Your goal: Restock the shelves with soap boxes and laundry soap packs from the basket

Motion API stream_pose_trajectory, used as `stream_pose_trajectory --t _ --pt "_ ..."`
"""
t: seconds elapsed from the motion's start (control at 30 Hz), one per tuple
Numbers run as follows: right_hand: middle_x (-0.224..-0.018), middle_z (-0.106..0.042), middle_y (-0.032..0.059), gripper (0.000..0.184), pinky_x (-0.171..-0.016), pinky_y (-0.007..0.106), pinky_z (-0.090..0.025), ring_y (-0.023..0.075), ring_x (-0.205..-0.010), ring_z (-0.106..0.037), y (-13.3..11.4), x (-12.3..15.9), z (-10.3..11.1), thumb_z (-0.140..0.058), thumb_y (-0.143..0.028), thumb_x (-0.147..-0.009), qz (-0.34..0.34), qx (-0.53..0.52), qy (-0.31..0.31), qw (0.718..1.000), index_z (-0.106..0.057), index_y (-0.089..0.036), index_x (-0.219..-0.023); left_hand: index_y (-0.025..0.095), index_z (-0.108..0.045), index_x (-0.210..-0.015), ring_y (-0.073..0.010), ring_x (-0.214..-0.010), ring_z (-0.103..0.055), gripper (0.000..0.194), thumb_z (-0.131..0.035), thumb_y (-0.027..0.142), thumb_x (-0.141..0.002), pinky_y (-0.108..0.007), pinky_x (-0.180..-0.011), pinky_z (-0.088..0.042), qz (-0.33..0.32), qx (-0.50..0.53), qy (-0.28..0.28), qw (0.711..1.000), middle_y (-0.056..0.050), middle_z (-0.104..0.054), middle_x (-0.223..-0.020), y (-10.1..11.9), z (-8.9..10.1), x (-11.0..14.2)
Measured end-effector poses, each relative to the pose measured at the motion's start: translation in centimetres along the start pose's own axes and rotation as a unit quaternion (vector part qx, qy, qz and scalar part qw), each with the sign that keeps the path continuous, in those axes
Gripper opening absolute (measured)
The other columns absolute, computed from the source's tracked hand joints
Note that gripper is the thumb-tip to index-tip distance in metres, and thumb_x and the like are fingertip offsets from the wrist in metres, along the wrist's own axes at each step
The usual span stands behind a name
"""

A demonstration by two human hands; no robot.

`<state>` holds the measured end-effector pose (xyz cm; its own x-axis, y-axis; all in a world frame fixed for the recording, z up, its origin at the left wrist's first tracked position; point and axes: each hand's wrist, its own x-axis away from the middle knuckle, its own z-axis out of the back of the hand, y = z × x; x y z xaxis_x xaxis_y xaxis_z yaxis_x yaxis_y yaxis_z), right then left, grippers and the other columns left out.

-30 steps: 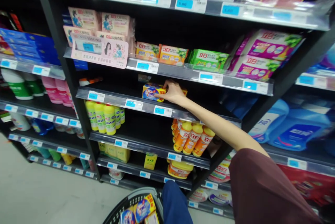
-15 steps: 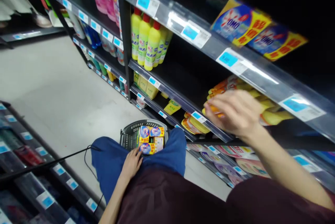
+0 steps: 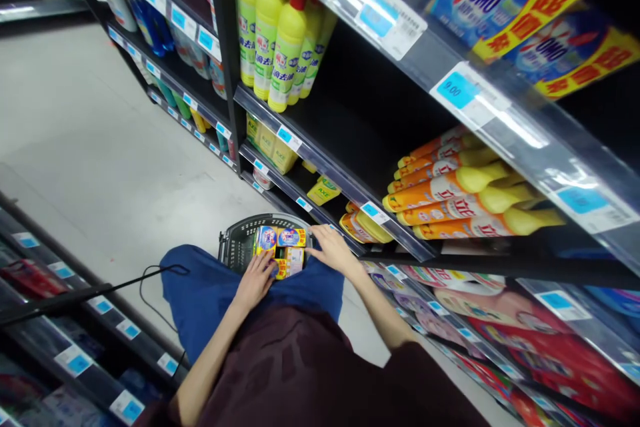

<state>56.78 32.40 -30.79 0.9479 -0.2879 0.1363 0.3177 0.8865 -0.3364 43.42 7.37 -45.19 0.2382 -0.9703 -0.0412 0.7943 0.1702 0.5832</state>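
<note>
A dark basket (image 3: 239, 247) stands on the floor between my knees, with several blue and yellow OMO boxes (image 3: 292, 237) in it. My left hand (image 3: 256, 278) lies over a front OMO box (image 3: 281, 269), palm down and fingers spread, covering part of it. At the basket's right side is my right hand (image 3: 331, 250), thumb and fingers apart beside the boxes. Nothing shows between its fingers. Whether its fingertips touch a box or the rim, I cannot tell.
Shelves on my right carry orange and yellow bottles (image 3: 450, 190) lying down, upright yellow bottles (image 3: 280, 40) with red caps, and OMO boxes (image 3: 500, 0). A shelf (image 3: 75, 360) runs along my left. Grey floor (image 3: 100, 147) lies ahead. A black cord (image 3: 145, 277) hangs at left.
My right hand has come down from the orange bottles to the basket's right side. My left hand has slid forward onto the boxes. The view has moved closer to the shelves.
</note>
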Motion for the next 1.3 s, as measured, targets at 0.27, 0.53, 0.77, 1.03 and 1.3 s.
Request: stream_pose_trajectory --t 0.27,0.53,0.77,1.03,1.3 --pt "-0.147 -0.052 0.0155 0.07 -0.114 0.043 -0.035 0.0298 -0.136 -0.044 -1.7 -7.0 -10.5 -0.076 -0.036 -0.082 -0.039 -0.007 -0.069 0.997 -0.048 -0.013 -0.143 0.018 -0.038 -0.155 -0.0302 -0.152 -0.028 0.054 -0.039 0.033 -0.102 -0.058 -0.121 -0.029 0.065 -0.049 0.03 0.996 -0.015 -0.032 -0.164 -0.7 -2.5 -0.5" --pt "-0.128 -0.064 0.0129 0.063 -0.1 0.042 -0.043 0.0308 -0.118 -0.056 -0.1 -7.8 -12.5 -0.08 -0.031 -0.075 -0.083 0.033 -0.104 0.991 -0.055 -0.017 -0.131 0.016 -0.041 -0.153 -0.0294 -0.153 -0.028 0.054 -0.038 0.031 -0.101 -0.056 -0.121 -0.029 0.079 -0.053 0.004 0.996 -0.015 -0.032 -0.164 -0.3 -1.6 -0.7" --pt "-0.125 -0.068 0.0136 0.062 -0.097 0.038 -0.045 0.029 -0.116 -0.061 -0.1 -8.2 -12.8 -0.082 -0.03 -0.07 -0.107 0.018 -0.101 0.989 -0.058 -0.018 -0.125 0.017 -0.042 -0.153 -0.03 -0.152 -0.03 0.054 -0.039 0.031 -0.101 -0.057 -0.121 -0.029 0.083 -0.037 0.01 0.996 -0.015 -0.032 -0.164 -0.3 -1.5 -0.7" --pt "-0.118 -0.073 0.0083 0.063 -0.088 0.036 -0.053 0.0284 -0.106 -0.069 2.1 -6.1 -10.5 -0.08 -0.046 -0.073 -0.188 -0.084 -0.013 0.978 -0.059 -0.024 -0.128 0.021 -0.045 -0.151 -0.0307 -0.151 -0.031 0.053 -0.043 0.028 -0.098 -0.06 -0.121 -0.028 0.087 0.014 0.031 0.996 -0.013 -0.034 -0.163 -0.2 -1.5 -0.6" --pt "-0.108 -0.075 0.0069 0.068 -0.091 0.041 -0.055 0.0266 -0.096 -0.071 2.2 -2.7 -9.6 -0.085 -0.05 -0.064 -0.229 -0.326 0.166 0.902 -0.062 -0.021 -0.121 0.018 -0.048 -0.148 -0.0306 -0.15 -0.033 0.052 -0.044 0.026 -0.097 -0.059 -0.122 -0.027 0.092 0.006 0.031 0.995 -0.015 -0.037 -0.162 0.0 -1.6 -0.7"
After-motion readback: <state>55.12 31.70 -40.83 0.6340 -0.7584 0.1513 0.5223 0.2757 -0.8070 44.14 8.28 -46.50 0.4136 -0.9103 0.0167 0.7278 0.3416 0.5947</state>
